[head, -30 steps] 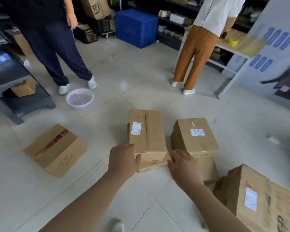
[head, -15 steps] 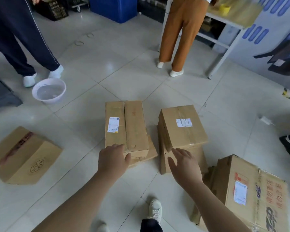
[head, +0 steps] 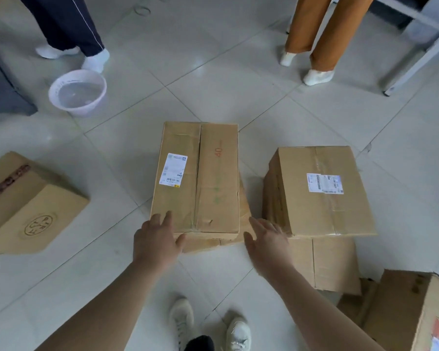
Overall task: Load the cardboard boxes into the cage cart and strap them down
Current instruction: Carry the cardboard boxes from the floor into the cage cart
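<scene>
A long cardboard box (head: 203, 178) with a white label lies on a flatter box on the tiled floor in front of me. My left hand (head: 156, 240) is spread at its near left corner, fingertips on the top edge. My right hand (head: 266, 243) hovers open just off its near right corner, between it and a second stack topped by a labelled box (head: 319, 191). Another box (head: 23, 203) lies at the left, and a large one (head: 413, 310) sits at the lower right. No cage cart is in view.
A white basin of water (head: 77, 92) stands on the floor at the upper left. Two people's legs are behind the boxes, dark trousers (head: 69, 24) left and orange trousers (head: 319, 24) right. A table leg (head: 416, 64) slants at the far right. My feet (head: 208, 328) are below.
The view has tilted down and closer to the boxes. Both hands have reached forward to the near end of the long box, the left now touching its corner.
</scene>
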Demonstrator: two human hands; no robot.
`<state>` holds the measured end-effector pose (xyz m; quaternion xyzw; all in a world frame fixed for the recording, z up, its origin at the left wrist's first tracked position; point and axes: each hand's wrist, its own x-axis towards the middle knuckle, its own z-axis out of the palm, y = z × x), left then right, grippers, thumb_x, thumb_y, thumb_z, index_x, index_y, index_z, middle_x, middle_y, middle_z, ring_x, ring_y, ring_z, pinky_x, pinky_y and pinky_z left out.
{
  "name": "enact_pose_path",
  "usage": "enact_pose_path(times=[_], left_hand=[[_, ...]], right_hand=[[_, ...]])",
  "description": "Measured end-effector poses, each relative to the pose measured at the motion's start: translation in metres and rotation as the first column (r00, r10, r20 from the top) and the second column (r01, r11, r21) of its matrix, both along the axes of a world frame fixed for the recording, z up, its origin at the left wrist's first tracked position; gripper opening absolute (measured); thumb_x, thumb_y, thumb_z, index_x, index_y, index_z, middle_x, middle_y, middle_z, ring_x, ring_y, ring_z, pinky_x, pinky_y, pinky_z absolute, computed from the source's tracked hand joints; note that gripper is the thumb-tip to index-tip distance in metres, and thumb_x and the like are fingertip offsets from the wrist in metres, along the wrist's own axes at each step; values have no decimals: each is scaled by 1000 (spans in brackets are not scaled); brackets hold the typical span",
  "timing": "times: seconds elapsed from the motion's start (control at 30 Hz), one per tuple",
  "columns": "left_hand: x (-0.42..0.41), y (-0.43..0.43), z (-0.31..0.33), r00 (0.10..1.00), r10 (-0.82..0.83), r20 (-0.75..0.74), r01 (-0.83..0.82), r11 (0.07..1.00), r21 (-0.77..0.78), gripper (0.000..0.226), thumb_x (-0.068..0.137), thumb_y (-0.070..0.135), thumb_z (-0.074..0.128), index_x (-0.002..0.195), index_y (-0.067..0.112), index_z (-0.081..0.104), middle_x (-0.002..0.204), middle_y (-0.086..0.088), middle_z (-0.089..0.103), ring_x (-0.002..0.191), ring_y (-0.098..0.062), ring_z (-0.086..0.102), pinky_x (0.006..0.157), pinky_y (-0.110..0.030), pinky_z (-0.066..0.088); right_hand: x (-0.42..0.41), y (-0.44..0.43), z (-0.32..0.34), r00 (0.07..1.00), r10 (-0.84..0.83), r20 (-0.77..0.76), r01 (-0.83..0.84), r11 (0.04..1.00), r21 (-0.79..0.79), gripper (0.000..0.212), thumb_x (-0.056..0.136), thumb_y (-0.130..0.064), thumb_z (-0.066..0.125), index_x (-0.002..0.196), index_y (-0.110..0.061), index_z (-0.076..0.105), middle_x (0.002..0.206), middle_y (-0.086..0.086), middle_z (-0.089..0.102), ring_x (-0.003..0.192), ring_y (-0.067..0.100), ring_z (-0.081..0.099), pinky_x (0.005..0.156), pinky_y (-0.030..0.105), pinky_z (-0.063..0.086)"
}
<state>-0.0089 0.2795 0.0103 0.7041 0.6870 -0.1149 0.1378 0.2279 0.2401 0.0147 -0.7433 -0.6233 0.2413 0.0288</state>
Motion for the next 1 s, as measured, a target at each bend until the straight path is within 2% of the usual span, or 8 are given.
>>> enact_pose_path(times=[0.2, 0.33, 0.43, 0.53, 0.6, 0.7, 0.8, 1.0], left_hand=[[-22, 37, -97, 997, 71, -25, -73, 993, -90, 72, 89, 61, 42, 147, 24, 19, 146, -13, 29, 129, -31, 37, 99, -39, 37], [-41, 54, -148, 984, 178, -16, -178, 966, -188, 82, 86, 67, 42, 150, 29, 8, 150, -20, 15, 134, -36, 29, 104, -44, 34], [-52, 61, -176, 963, 263, 67, -241, 942, -232, 91, 81, 68, 50, 150, 34, 2, 147, -21, 18, 130, -38, 32, 101, -45, 37], [-60, 66, -196, 898, 353, 264, -289, 924, -251, 101, 74, 67, 61, 149, 40, -2, 140, -17, 25, 124, -37, 41, 100, -47, 41], [-63, 68, -204, 860, 383, 338, -310, 917, -251, 107, 71, 67, 64, 148, 41, -4, 139, -17, 26, 120, -36, 46, 100, -46, 42], [-68, 68, -206, 866, 373, 333, -318, 925, -208, 109, 70, 67, 65, 150, 38, -3, 136, -18, 29, 115, -36, 49, 97, -43, 44], [-80, 64, -202, 860, 389, 331, -354, 921, -161, 111, 67, 69, 67, 150, 36, 1, 135, -18, 30, 118, -37, 43, 98, -44, 41], [-138, 36, -189, 776, 521, 356, -497, 852, -164, 112, 66, 66, 70, 150, 37, 3, 137, -18, 28, 122, -37, 38, 102, -45, 37]], right_hand=[[-19, 42, -105, 1000, -4, 26, 5, 999, -38, 50, 98, -42, 36, 145, -26, 32, 148, 2, 39, 138, 22, 31, 109, 34, 31], [-28, 60, -157, 999, -41, 1, 41, 995, -92, 56, 97, -44, 39, 149, -29, 22, 153, 9, 26, 141, 27, 24, 111, 40, 33], [-32, 68, -187, 993, -84, -77, 78, 994, -81, 62, 94, -43, 46, 148, -33, 20, 148, 12, 26, 129, 31, 40, 94, 41, 48], [-36, 75, -205, 972, -157, -172, 140, 984, -106, 68, 90, -50, 48, 147, -42, 12, 145, 8, 22, 114, 30, 50, 83, 41, 53], [-40, 78, -212, 964, -192, -185, 178, 980, -88, 72, 88, -54, 50, 147, -43, 10, 143, 6, 22, 116, 28, 48, 85, 43, 53], [-52, 76, -214, 947, -229, -224, 222, 973, -60, 76, 86, -54, 54, 148, -40, 11, 143, 7, 21, 124, 29, 41, 98, 44, 46], [-73, 73, -211, 931, -242, -272, 238, 970, -50, 79, 86, -51, 58, 149, -38, 13, 142, 4, 21, 130, 27, 33, 106, 45, 39], [-134, 81, -205, 946, -133, -297, 132, 991, -23, 81, 83, -51, 59, 149, -36, 15, 142, 5, 21, 129, 28, 31, 109, 45, 35]])
